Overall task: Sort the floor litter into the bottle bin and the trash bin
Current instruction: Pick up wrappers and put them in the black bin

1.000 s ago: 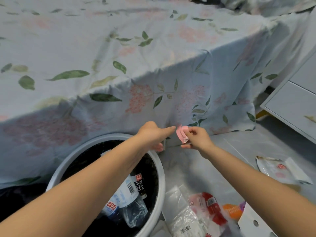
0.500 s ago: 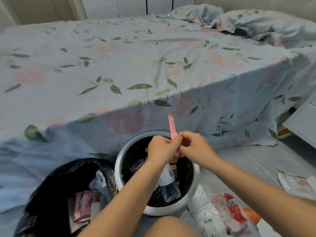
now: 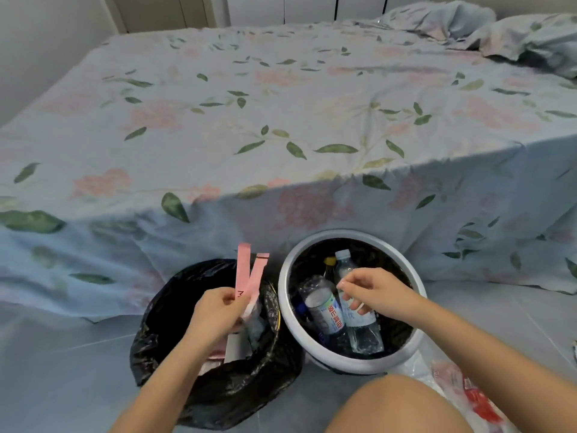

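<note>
My left hand [image 3: 215, 312] pinches two pink paper strips [image 3: 248, 275] that stick upward, held over the black-bagged trash bin [image 3: 215, 392]. That bin holds pink and white wrappers. To its right stands the white round bottle bin [image 3: 282, 295] with several plastic bottles [image 3: 327, 310] inside. My right hand [image 3: 373, 292] hovers over the bottle bin with fingers loosely curled and nothing in it.
A bed with a floral sheet [image 3: 281, 135] rises directly behind both bins. Clear plastic bags and red-printed wrappers [image 3: 468, 392] lie on the grey tile floor at the lower right. My bare knee [image 3: 396, 407] is at the bottom centre.
The view swung left, bringing the black trash bin into sight. The pink strip passed from my right hand to my left, which carried it over the trash bin; my right hand let go.
</note>
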Demonstrator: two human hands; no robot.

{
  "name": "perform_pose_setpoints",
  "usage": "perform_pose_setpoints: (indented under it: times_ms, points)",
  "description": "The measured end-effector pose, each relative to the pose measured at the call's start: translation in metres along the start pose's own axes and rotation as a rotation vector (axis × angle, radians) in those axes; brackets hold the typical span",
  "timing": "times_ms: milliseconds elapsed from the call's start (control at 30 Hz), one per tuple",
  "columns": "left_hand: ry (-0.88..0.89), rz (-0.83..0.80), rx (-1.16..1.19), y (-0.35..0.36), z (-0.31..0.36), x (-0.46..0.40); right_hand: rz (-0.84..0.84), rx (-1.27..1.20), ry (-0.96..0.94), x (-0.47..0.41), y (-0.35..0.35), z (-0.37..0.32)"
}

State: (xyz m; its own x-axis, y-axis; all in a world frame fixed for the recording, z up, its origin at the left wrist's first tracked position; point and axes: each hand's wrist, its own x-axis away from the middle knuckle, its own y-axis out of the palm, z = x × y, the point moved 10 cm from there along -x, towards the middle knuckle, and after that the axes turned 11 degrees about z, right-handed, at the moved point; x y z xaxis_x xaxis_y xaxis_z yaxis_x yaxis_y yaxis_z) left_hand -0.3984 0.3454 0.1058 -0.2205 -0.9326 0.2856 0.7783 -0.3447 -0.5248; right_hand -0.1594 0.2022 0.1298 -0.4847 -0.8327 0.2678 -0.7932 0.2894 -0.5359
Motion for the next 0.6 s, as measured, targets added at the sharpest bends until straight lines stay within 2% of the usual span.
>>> perform_pose_setpoints:
  times_ms: [100, 233, 433, 600]
  points:
    - [-0.029, 0.006, -0.271, -0.019, -0.05, -0.021, -0.027, 0.085, 0.041, -0.003, 0.005, 0.011]
    - [-0.127, -0.053, -0.478, -0.016, -0.104, -0.036, -0.053, 0.124, 0.07, -0.006, 0.011, 0.019]
    - [-0.218, -0.142, -0.65, 0.001, -0.139, -0.042, -0.059, 0.1, 0.076, -0.009, 0.013, 0.019]
    - [-0.191, -0.132, -0.656, 0.002, -0.124, -0.049, -0.042, 0.038, 0.115, -0.008, 0.004, 0.028]
